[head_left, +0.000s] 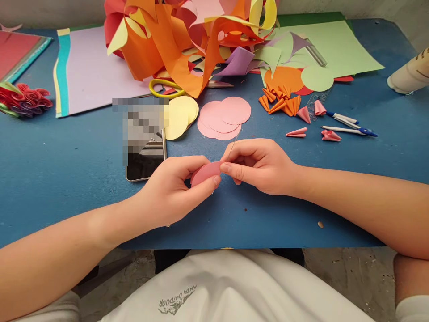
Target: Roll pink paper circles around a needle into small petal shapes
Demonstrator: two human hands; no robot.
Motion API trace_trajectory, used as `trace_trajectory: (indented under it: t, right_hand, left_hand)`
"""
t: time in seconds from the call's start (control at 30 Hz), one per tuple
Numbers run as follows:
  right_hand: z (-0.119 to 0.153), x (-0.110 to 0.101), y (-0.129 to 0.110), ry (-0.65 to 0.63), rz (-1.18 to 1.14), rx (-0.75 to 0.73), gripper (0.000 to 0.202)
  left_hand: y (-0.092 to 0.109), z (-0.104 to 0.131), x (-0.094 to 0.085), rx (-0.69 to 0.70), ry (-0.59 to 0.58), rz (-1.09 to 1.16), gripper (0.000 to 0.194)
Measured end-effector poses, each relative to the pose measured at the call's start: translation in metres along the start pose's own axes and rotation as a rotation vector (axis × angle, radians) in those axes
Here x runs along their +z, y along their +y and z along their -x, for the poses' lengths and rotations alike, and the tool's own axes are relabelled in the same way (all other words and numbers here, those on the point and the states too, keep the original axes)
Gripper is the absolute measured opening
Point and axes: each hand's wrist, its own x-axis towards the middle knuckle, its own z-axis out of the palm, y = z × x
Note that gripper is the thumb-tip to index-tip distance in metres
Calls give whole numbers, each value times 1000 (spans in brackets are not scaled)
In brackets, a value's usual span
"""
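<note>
Rounded pink paper (207, 173), at clock centre, above blue table (83, 170); left hand (172, 190), thumb and fingers pinching said paper; right hand (268, 170), thumb and forefinger pinching thin rod (232, 146) at the paper's edge; outward thence: pink circles (223, 117), overlapping, 12 o'clock; yellow circles (177, 118), 11 o'clock; phone (144, 167), 10 o'clock; orange cones (277, 106), 2 o'clock.
</note>
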Motion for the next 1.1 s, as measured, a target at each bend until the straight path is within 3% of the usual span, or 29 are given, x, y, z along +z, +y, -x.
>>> trace_trajectory:
  t: [0.43, 0.67, 0.77, 0.83, 0.97, 1.1]
  right_hand:
    - [0, -1, 0, -8, 82, -67, 12]
    - [1, -3, 1, -21, 192, -120, 19]
    - [1, -4, 2, -47, 291, -132, 23]
    - [1, -5, 3, -68, 342, -147, 22]
    - [2, -5, 4, -91, 372, -177, 21]
    - [2, -5, 4, -92, 371, -163, 22]
  left_hand:
    - [1, 1, -1, 25, -8, -33, 31]
    - [1, 1, -1, 112, -1, -85, 39]
    - [5, 1, -6, 67, -75, -109, 37]
    - [10, 3, -11, 27, -185, -127, 35]
    - [14, 6, -17, 88, -374, -184, 22]
    - [9, 6, -13, 122, -362, -157, 20]
